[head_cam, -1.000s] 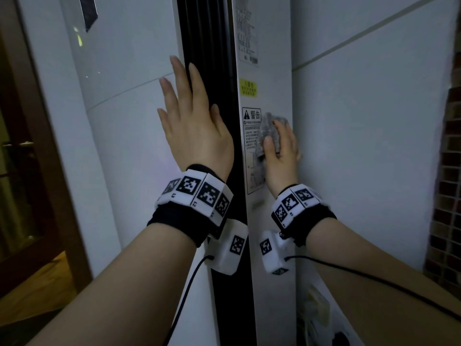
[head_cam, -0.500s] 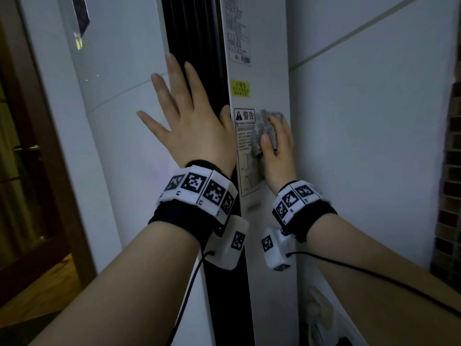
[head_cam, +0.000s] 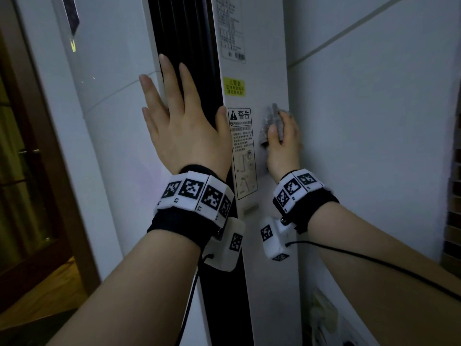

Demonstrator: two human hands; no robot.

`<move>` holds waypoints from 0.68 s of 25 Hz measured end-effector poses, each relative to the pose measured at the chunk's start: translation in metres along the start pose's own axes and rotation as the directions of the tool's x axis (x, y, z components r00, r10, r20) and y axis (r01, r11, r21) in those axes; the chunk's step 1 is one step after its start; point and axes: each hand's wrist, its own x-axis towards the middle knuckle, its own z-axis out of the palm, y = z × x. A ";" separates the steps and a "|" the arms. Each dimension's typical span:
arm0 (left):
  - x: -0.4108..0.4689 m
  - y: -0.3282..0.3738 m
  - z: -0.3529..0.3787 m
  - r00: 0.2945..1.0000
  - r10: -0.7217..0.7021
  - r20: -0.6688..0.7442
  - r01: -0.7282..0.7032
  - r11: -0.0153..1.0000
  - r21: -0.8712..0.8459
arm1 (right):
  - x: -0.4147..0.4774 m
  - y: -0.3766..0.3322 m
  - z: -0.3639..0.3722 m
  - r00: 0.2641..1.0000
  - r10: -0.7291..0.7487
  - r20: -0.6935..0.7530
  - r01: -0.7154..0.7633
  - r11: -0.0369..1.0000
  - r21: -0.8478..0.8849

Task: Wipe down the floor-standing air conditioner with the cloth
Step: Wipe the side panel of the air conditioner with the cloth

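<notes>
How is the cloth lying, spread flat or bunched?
Bunched: the cloth sits crumpled in the right hand, pressed against the air conditioner.

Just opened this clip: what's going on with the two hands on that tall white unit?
A person is wiping the white side panel of the air conditioner. The right hand grips a crumpled grey cloth and presses it to the panel, just right of the warning label. The left hand lies flat, fingers straight, across the front edge and the dark vent strip, holding nothing.
</notes>
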 end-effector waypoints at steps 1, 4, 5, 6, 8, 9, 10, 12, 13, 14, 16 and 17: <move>-0.001 0.000 0.001 1.000 0.003 -0.011 -0.003 1.000 -0.004 | -0.003 0.001 0.001 0.998 -0.057 0.009 0.057 0.998 -0.006; -0.001 -0.002 0.002 1.000 0.009 -0.027 -0.010 1.000 -0.010 | 0.001 0.007 -0.002 0.995 -0.104 0.001 0.104 0.994 0.021; -0.001 -0.002 0.002 1.000 0.004 -0.028 -0.004 1.000 -0.012 | 0.007 0.008 -0.003 0.999 -0.031 -0.017 0.032 0.999 0.032; -0.001 -0.002 0.003 1.000 0.000 -0.031 0.000 1.000 -0.013 | 0.013 0.008 -0.003 0.998 0.058 -0.033 -0.057 0.998 0.042; -0.001 -0.003 0.002 0.999 -0.002 -0.038 0.001 1.000 -0.017 | 0.017 0.009 0.000 0.992 0.116 -0.052 -0.115 0.993 0.033; -0.002 -0.003 0.003 0.999 0.002 -0.038 -0.003 1.000 -0.019 | 0.014 0.010 0.001 0.996 0.074 -0.048 -0.073 0.997 0.039; -0.002 -0.003 0.003 0.999 0.007 -0.037 -0.008 1.000 -0.020 | 0.011 0.013 0.002 0.999 0.025 -0.043 -0.023 0.998 0.058; -0.002 -0.004 0.004 0.999 0.012 -0.038 -0.012 1.000 -0.011 | 0.011 0.021 -0.001 0.998 0.019 -0.052 -0.013 0.995 0.101; -0.002 -0.004 0.004 0.999 0.014 -0.037 -0.014 1.000 -0.006 | 0.016 0.025 -0.003 0.994 0.078 -0.071 -0.071 0.992 0.103; -0.002 -0.004 0.004 0.999 0.016 -0.035 -0.016 1.000 -0.003 | 0.019 0.027 -0.004 0.983 0.160 -0.088 -0.152 0.984 0.096; -0.002 -0.004 0.004 0.999 0.018 -0.032 -0.018 1.000 -0.001 | 0.017 0.030 -0.004 0.969 0.222 -0.108 -0.211 0.971 0.109; -0.002 -0.004 0.004 0.999 0.018 -0.032 -0.018 1.000 -0.003 | 0.013 0.032 -0.004 0.977 0.182 -0.108 -0.168 0.977 0.130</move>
